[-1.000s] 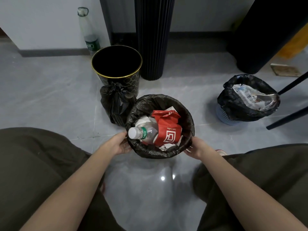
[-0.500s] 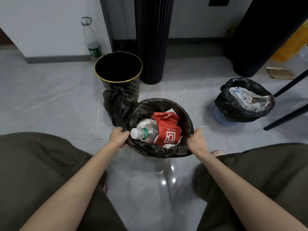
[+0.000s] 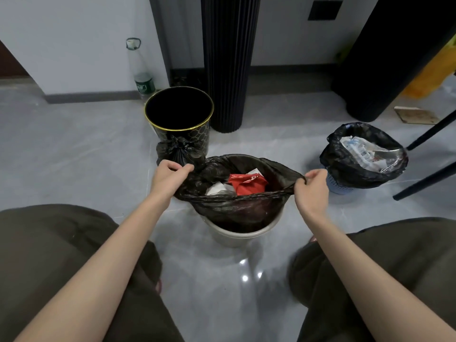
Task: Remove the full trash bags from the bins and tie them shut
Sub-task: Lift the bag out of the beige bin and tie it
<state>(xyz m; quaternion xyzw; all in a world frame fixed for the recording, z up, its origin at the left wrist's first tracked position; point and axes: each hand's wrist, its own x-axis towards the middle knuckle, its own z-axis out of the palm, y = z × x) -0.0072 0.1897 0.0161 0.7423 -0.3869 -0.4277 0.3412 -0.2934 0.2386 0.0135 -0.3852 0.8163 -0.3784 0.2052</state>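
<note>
The thin plastic trash bag [image 3: 234, 211] is black and the round plastic bin [image 3: 237, 234] under it cream; the crumpled packet [image 3: 246, 185] inside is red with white lettering. The round metal bin [image 3: 197, 135] is black with a gold rim and a gold lattice pattern; the small perforated basket bin [image 3: 336, 187] is pale blue with a black liner [image 3: 350, 169]; the glossy floor tiles [image 3: 86, 156] are grey.
</note>
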